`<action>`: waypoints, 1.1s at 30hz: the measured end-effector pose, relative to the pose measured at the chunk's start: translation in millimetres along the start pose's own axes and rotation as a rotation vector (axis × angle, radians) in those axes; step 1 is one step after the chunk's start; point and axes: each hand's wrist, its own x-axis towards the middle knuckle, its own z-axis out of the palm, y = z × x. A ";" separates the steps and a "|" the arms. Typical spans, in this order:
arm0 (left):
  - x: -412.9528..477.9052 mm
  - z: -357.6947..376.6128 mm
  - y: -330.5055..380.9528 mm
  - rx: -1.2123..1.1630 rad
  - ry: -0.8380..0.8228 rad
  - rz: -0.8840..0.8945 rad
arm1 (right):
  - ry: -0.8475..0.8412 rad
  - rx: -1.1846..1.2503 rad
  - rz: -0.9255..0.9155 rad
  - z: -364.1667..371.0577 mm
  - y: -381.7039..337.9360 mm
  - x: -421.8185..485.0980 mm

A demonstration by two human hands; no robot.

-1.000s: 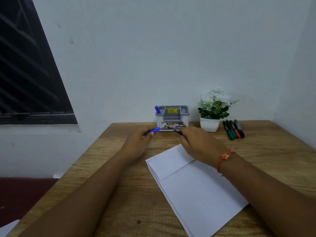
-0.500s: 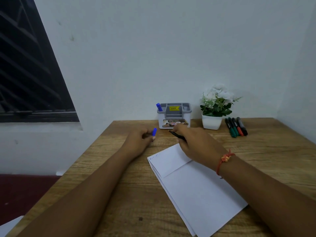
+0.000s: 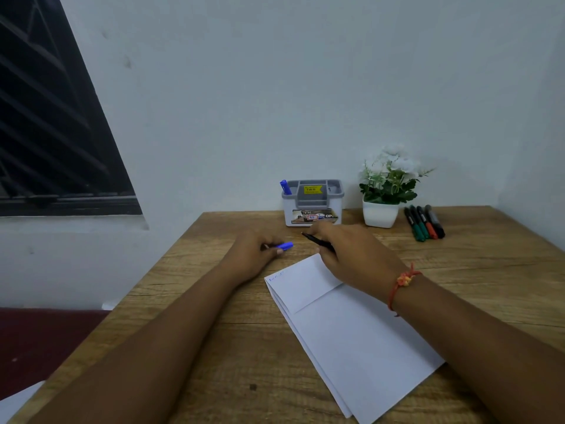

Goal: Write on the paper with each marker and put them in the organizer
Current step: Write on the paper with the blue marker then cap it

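A folded white paper [image 3: 351, 328] lies on the wooden table, with faint blue marks at its top left corner. My right hand [image 3: 354, 255] holds a dark uncapped marker [image 3: 318, 242] just above the paper's far edge, tip pointing left. My left hand [image 3: 253, 252] rests on the table to the left and pinches a blue cap [image 3: 285, 246]. The grey and white organizer [image 3: 312, 206] stands against the wall behind both hands, with one blue marker [image 3: 285, 187] in its left slot. Several more markers [image 3: 424, 222] lie at the back right.
A white pot of white flowers [image 3: 385, 191] stands between the organizer and the loose markers. The table [image 3: 198, 301] meets the wall at the back and on the right. A dark window fills the left side.
My left hand pulled the blue cap away from the marker and back toward me. My right hand drew the uncapped marker slightly nearer the paper.
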 end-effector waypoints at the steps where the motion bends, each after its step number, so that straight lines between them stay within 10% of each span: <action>1: 1.0 0.7 -0.5 0.031 -0.016 0.006 | 0.002 0.002 -0.007 0.3 0.1 0.4; 12: -0.5 0.1 4.4 0.071 -0.035 0.013 | 0.019 0.119 -0.006 4.5 2.0 -0.2; 16: -6.4 -8.3 11.9 -0.124 0.114 -0.022 | 0.004 0.748 0.338 6.9 0.2 3.5; 20: -16.5 -19.9 12.6 -0.254 -0.170 0.075 | 0.001 1.162 0.526 4.5 -9.0 2.2; 33: -13.4 -27.2 0.3 -0.286 -0.508 0.074 | -0.030 0.928 0.541 34.2 -20.9 4.1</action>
